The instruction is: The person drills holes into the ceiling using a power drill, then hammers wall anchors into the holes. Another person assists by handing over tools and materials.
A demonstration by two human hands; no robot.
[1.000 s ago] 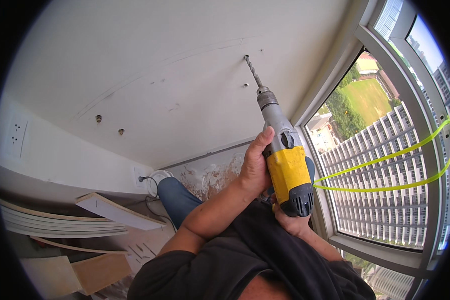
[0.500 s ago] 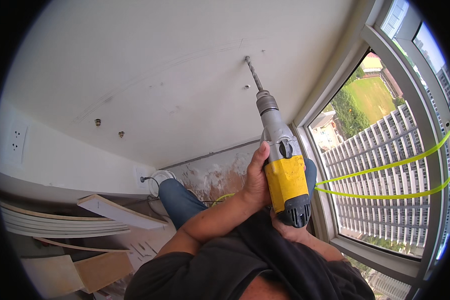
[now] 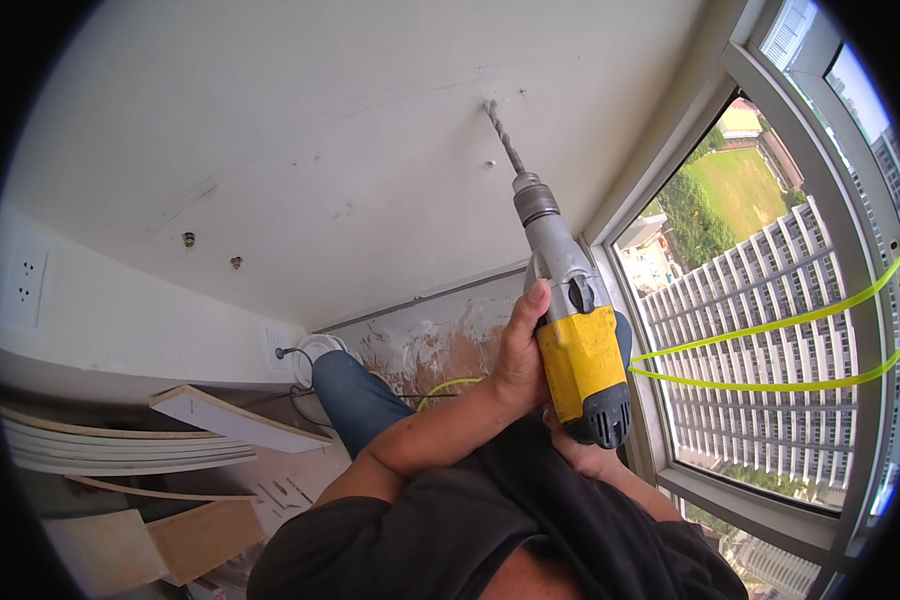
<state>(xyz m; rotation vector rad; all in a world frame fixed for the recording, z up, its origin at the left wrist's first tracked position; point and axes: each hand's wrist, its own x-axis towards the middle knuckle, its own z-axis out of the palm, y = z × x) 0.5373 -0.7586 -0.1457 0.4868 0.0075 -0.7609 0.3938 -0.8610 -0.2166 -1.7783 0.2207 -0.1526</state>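
Observation:
A yellow, grey and black power drill (image 3: 582, 362) points up and away from me, with a long spiral drill bit (image 3: 504, 136) in its chuck. The bit's tip meets the white wall (image 3: 390, 190) near faint pencil lines. My left hand (image 3: 523, 357) is closed round the left side of the drill body, thumb on top. Beneath the rear end of the drill, my right hand (image 3: 582, 455) grips it from below; the drill body hides most of its fingers.
Right of the drill is a window (image 3: 740, 330) high above buildings, with a yellow-green strap (image 3: 770, 335) across it. At the left lie boards (image 3: 120, 445), and loose drill bits (image 3: 288, 492) are beside my leg. A plugged-in cable (image 3: 295, 352) hangs by a white bucket (image 3: 322, 347). Two metal fittings (image 3: 189, 240) stick out of the wall.
The view has shifted slightly, so wall marks sit a little higher. The drill's rear end has swung slightly right, while the bit's tip stays at the wall. Both hands keep their hold.

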